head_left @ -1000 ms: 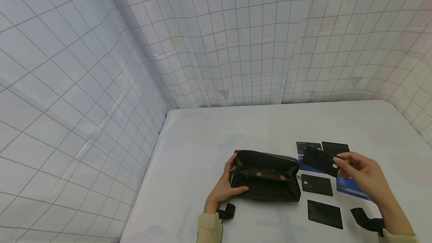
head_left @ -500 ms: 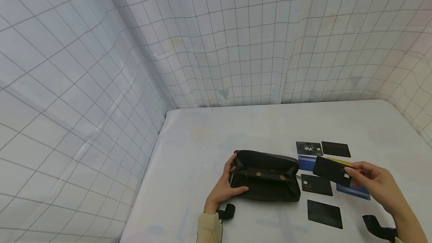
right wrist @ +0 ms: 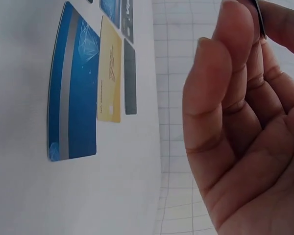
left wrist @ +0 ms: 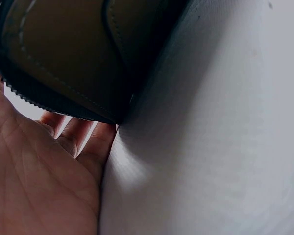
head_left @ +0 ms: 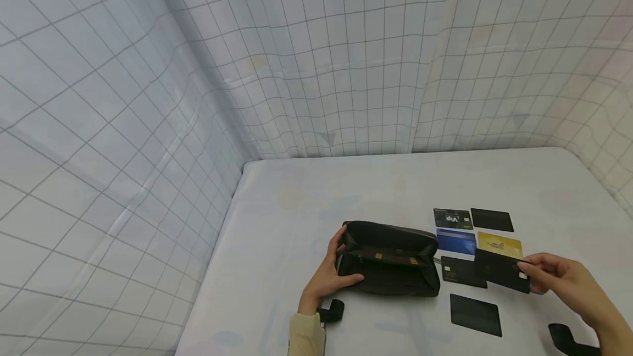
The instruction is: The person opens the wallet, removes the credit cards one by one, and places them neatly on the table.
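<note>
Near the middle front of the table lies a black zip wallet (head_left: pixel 395 284), gaping open at the top. My left hand (head_left: pixel 323 278) grips its left end, thumb across the front and fingers behind. The left wrist view shows the wallet's zip edge (left wrist: pixel 44 105) against the fingers. To the right, my right hand (head_left: pixel 568 282) pinches a black card (head_left: pixel 499 271) with a chip by its right end, above the laid-out cards. In the right wrist view only a thin edge of that card shows. Below it are a blue card (right wrist: pixel 83 107) and a yellow card (right wrist: pixel 110 73).
Around the held card lie a black Vip card (head_left: pixel 453 218), a plain black card (head_left: pixel 492 220), another blue card (head_left: pixel 456 241) and a dark VIP card (head_left: pixel 457 271). One more black card (head_left: pixel 476 315) lies closer to me. Gridded white curtains (head_left: pixel 321 70) surround the white table (head_left: pixel 277 235).
My right hand has moved right and towards me with the black card. That uncovers the yellow card and hides the right-hand blue card in the head view. The left hand stays on the wallet.
</note>
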